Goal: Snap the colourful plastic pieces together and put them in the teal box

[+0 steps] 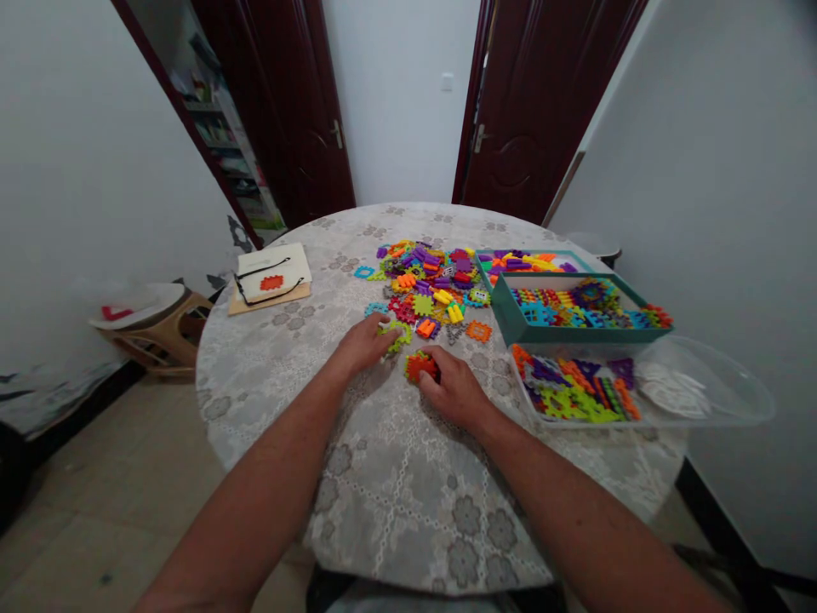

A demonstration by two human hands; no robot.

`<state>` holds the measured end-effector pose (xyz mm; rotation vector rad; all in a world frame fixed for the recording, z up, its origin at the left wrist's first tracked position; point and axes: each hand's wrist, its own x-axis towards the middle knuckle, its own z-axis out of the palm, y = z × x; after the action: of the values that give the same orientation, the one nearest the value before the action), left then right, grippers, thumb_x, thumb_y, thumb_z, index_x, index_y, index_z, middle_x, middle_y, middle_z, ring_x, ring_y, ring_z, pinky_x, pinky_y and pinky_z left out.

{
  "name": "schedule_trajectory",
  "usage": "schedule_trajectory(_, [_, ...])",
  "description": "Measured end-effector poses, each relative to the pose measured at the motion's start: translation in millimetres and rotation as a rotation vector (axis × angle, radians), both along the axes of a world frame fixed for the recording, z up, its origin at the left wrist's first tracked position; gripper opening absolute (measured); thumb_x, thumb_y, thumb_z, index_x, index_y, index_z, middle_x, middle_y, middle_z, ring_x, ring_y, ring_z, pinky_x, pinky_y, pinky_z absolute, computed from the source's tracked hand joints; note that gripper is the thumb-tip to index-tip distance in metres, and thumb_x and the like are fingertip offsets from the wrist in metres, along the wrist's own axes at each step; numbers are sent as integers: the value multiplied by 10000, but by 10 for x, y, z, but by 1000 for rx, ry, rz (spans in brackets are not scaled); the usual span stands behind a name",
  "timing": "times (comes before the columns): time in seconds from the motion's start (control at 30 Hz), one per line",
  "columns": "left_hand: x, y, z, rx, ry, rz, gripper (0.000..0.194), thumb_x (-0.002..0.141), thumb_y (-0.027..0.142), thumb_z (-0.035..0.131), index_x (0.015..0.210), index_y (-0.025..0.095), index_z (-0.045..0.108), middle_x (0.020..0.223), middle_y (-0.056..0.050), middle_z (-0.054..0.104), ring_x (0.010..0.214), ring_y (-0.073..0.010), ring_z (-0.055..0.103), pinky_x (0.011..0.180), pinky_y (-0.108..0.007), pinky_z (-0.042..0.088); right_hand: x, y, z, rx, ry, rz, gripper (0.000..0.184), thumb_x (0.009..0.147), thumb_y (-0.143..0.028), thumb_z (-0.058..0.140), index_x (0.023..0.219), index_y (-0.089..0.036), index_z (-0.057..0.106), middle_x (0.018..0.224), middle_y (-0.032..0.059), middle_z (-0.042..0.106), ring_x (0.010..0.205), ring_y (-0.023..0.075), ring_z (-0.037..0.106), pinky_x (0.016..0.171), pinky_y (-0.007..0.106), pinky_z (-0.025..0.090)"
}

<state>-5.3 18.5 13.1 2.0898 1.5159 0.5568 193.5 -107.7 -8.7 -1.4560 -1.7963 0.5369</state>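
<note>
Across the round counter (383,511), reaching inward with both forearms (281,468) from the near edge (patterned cloth showing between, with room toward the left rim). At right, a teal box (574,335) packed with multicoloured pieces; behind, a shallow teal tray (583,260) of purple and orange ones; in front, a clear container (731,370) of coloured and white pieces, jutting past the right edge. Mid-counter, a loose pile (437,272). With the left hand (362,345), touching a green piece (401,339) at the pile's near side, grip impossible to tell as loose or closed; with the right hand (458,389), gripping an orange-red piece (419,367) just nearer.
</note>
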Motion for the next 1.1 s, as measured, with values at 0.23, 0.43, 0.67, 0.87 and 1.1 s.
schedule_trajectory(0.23, [125,-52,-9,97,-30,29,268,861,309,748,1118,237,722,1078,-117,764,1023,-293,706,912,-413,519,-3,-12,39,-3,3,13,373,884,-184,603,1251,-199,667,1123,73,759,990,228,690,943,336,516])
schedule_trajectory(0.43, [-69,-179,131,-13,-190,-217,123,846,321,672,924,238,717,877,-27,722,820,-218,650,809,-362,523,10,3,15,87,70,-9,355,862,-148,597,1206,-198,664,1166,96,711,1083,239,669,1005,364,516])
schedule_trajectory(0.67, [-64,-247,107,-82,-228,-424,208,877,330,657,1028,221,749,1015,-66,756,982,-244,668,934,-372,523,21,17,21,171,119,-29,333,848,-139,577,1164,-222,639,1266,111,654,1211,250,638,1084,390,496])
schedule_trajectory(0.87, [-142,-211,113,-216,-275,-558,323,889,372,709,1159,205,768,1032,-81,767,945,-243,685,882,-370,536,18,-7,56,15,101,-61,278,862,-195,581,1134,-218,634,936,11,693,839,195,646,797,297,495])
schedule_trajectory(1.1, [-108,-301,213,-361,-411,-607,543,860,352,769,1384,222,717,1315,-127,755,1184,-302,690,1046,-441,531,25,-3,85,44,133,-91,309,846,-189,578,1147,-213,643,1020,40,700,897,207,649,849,321,505])
